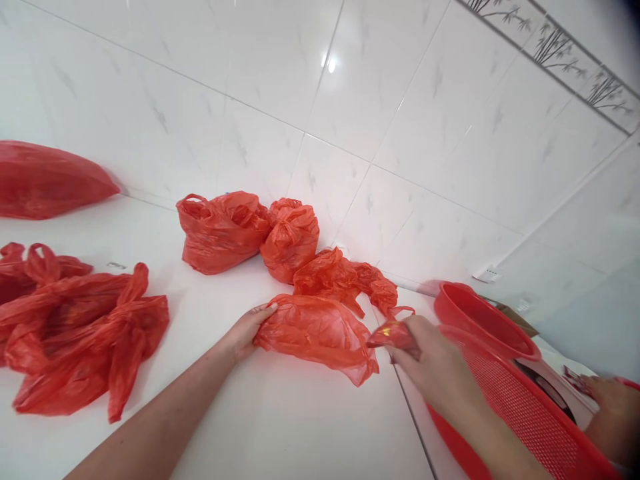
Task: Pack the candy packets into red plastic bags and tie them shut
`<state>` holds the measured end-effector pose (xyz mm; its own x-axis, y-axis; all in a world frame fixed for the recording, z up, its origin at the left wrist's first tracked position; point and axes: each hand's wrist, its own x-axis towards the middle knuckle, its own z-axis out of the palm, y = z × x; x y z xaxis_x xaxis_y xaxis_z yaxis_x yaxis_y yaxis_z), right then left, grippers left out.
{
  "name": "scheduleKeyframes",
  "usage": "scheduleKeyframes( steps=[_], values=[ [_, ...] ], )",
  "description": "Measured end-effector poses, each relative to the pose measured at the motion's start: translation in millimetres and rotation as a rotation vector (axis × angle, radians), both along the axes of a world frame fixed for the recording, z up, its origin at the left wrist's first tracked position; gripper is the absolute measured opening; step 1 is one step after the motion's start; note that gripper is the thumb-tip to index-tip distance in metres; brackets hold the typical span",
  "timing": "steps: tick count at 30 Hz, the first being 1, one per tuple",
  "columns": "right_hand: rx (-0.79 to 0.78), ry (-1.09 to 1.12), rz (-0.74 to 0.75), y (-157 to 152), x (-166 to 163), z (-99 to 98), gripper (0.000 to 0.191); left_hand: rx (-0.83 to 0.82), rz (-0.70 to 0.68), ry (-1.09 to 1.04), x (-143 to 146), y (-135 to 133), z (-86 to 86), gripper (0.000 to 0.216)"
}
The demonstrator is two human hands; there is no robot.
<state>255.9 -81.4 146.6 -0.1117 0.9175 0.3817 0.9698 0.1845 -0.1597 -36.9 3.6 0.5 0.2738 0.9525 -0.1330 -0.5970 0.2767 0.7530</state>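
In the head view, a thin red plastic bag (315, 330) lies on its side on the white tabletop, its mouth towards the right. My left hand (251, 331) grips the bag's left end, with the thumb on top. At the bag's mouth, my right hand (417, 343) is closed on a small shiny red packet (395, 335) with yellow print. What the packet holds cannot be made out. Just behind the open bag lie crumpled red plastic bags (333, 273).
Filled red bags (225, 230) stand against the tiled wall, and knotted red bags (80, 327) lie at left. A red mesh basket (515, 393) and a red basin (485, 320) are at right. Another person's hand (613, 403) holds a packet at the far right.
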Motion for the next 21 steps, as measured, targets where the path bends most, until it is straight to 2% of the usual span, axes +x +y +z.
scheduleKeyframes(
  steps=[3,5,8,11,13,16,18,21],
  values=[
    [-0.099,0.088,0.19,7.9,-51.9,-7.4,0.006,0.018,-0.01,0.001,-0.9,-1.3,0.5,0.033],
    [-0.12,0.086,0.251,20.8,-73.9,-17.3,0.006,0.028,-0.022,-0.003,-1.1,-2.4,2.1,0.031],
    [-0.165,0.004,0.244,44.5,-90.5,-34.9,0.011,0.03,-0.015,-0.009,-0.7,-3.3,4.0,0.024],
    [-0.198,-0.088,0.197,58.4,-92.5,-45.5,0.02,0.043,-0.017,-0.006,-0.3,-2.7,2.7,0.023],
    [-0.171,-0.091,0.184,59.0,-86.1,-44.2,0.025,0.048,-0.026,-0.008,-0.3,-1.8,0.5,0.024],
    [-0.044,0.0,0.142,55.4,-59.9,-30.5,0.027,0.034,-0.026,-0.021,-0.4,-0.8,-1.3,0.025],
    [0.051,0.05,0.027,55.4,-29.2,-18.6,0.028,0.025,-0.024,-0.023,-0.4,-1.0,-0.3,0.025],
    [0.138,0.034,-0.229,58.3,31.0,-5.4,0.034,0.013,-0.019,-0.011,0.0,-2.3,3.5,0.026]
  ],
)
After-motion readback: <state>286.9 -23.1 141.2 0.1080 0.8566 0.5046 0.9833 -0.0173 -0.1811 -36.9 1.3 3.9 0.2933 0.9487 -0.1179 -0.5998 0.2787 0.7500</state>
